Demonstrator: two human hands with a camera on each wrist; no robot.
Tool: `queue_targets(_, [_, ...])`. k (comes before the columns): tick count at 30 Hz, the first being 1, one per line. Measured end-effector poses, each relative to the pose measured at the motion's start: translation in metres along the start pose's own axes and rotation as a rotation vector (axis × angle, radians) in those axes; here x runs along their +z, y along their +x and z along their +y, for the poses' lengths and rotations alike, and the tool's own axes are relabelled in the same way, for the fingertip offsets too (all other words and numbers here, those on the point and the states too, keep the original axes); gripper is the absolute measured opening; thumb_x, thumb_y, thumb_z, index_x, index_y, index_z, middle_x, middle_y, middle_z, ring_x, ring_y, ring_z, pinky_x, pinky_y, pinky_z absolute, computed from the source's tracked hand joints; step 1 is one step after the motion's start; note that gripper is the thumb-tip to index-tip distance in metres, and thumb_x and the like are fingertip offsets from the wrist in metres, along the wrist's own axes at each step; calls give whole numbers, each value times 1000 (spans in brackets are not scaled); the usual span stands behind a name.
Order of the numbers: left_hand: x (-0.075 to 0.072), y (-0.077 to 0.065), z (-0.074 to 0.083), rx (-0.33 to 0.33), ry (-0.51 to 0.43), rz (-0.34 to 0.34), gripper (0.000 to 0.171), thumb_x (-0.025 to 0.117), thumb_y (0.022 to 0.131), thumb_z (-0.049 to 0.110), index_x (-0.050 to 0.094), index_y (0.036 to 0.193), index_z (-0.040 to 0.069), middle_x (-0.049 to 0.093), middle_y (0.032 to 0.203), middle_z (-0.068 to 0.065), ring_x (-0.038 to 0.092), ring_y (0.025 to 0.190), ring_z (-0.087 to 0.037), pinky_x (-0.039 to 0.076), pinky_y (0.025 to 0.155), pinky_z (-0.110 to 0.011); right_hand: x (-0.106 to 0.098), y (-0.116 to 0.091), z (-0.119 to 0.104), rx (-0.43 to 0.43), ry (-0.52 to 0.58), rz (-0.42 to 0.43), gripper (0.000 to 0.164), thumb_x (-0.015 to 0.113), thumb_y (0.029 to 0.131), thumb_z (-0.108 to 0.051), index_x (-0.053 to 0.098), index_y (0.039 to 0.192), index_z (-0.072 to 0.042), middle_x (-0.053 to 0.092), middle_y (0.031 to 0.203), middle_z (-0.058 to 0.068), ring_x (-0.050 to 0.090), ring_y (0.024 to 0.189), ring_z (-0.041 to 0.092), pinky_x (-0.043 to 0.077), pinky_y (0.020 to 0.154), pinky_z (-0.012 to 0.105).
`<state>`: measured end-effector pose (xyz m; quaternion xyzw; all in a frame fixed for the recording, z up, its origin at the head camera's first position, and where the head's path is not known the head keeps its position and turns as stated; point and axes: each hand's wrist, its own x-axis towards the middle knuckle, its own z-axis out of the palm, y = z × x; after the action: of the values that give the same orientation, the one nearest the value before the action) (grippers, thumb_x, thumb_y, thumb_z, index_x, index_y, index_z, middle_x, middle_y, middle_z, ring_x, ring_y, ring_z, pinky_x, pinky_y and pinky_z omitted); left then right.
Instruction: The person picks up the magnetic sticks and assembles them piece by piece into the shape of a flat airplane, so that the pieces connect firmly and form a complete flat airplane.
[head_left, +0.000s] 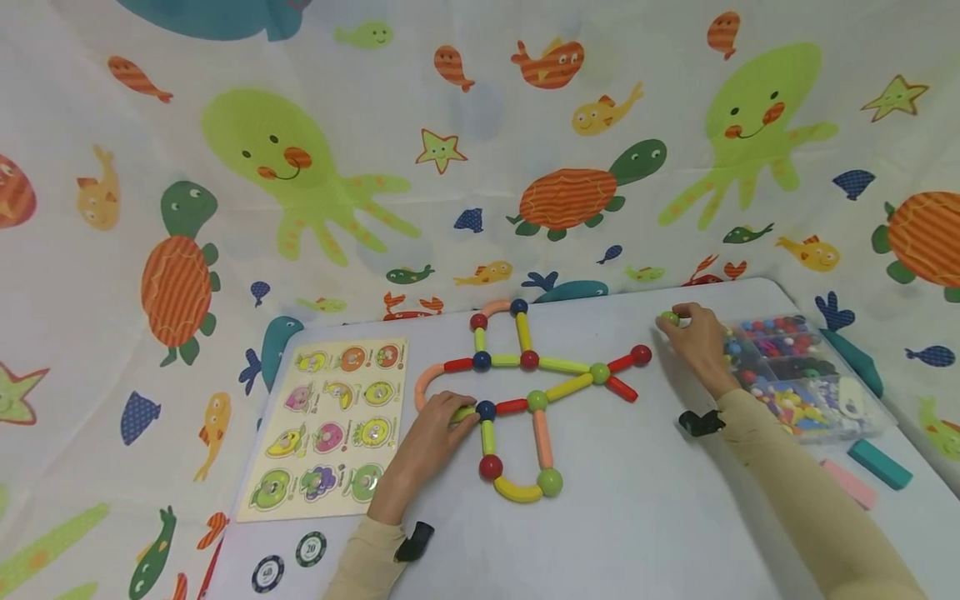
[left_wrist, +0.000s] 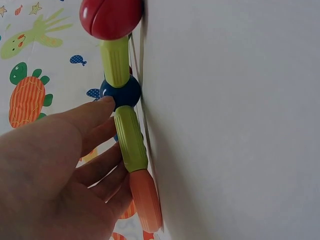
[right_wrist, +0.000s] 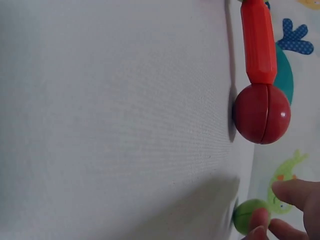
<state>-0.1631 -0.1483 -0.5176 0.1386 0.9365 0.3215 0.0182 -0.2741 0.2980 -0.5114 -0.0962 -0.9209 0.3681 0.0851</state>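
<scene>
A flat figure of coloured rods and balls lies on the white table. At its left side my left hand (head_left: pixel 437 427) holds a light green rod (left_wrist: pixel 131 139), the thumb tip against a dark blue ball (left_wrist: pixel 121 93). An orange curved rod (left_wrist: pixel 146 201) adjoins that green rod. Farther right, my right hand (head_left: pixel 697 340) has its fingers on a green ball (right_wrist: pixel 250 216), apart from the figure. The red ball (head_left: pixel 641 355) ending a red rod (head_left: pixel 620 363) is the figure's nearest part to this hand. A second red rod (head_left: pixel 622 388) has a free end.
Right of my right hand stands a clear compartment box (head_left: pixel 817 429) with small colourful pieces. A teal block (head_left: pixel 881 464) and a pink block (head_left: pixel 849 483) lie before it. On the left are a fruit puzzle board (head_left: pixel 251 500) and two chips (head_left: pixel 311 548). A printed sea-animal cloth (head_left: pixel 480 183) hangs behind.
</scene>
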Motion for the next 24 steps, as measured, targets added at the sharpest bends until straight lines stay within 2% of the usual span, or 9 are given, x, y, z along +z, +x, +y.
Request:
queue_targets(3, [0,-1,0,-1,-3,-1,32,68,98,33,70,125,17,66,120,2,59,114,-14,52,102,-36,1,4,0,17,-5,-18,52,62,100,-29,54,133,10,56,131,33,55,112,43,47,93,55])
queue_targets(7, [-1,0,-1,5,0,-4,32,67,99,34,70,125,17,66,119,2,59,114,-14,52,102,-35,2,7,2,27,-10,-36,50,62,99,-25,53,134,10,57,129,33,59,104,40,50,84,46])
queue_targets(15, [1,-2,1,17,-1,-2,31,68,98,32,70,125,16,66,119,2,59,114,-15,52,103,-36,-1,0,6,12,-16,-53,48,59,98,-19,51,134,12,56,126,34,54,108,42,48,88,51])
queue_targets(21, [0,-2,-1,10,-2,-13,33,68,98,32,69,127,16,66,121,2,59,115,-15,51,103,-36,-3,-13,7,15,-7,-72,50,62,100,-24,50,136,8,57,128,30,60,106,39,50,77,37])
queue_targets(24, [-2,-2,-1,4,-1,-14,33,68,98,32,68,127,17,65,121,2,59,116,-15,51,104,-36,-2,-24,6,-18,22,-64,51,64,100,-27,52,136,7,59,127,30,64,103,38,50,69,27])
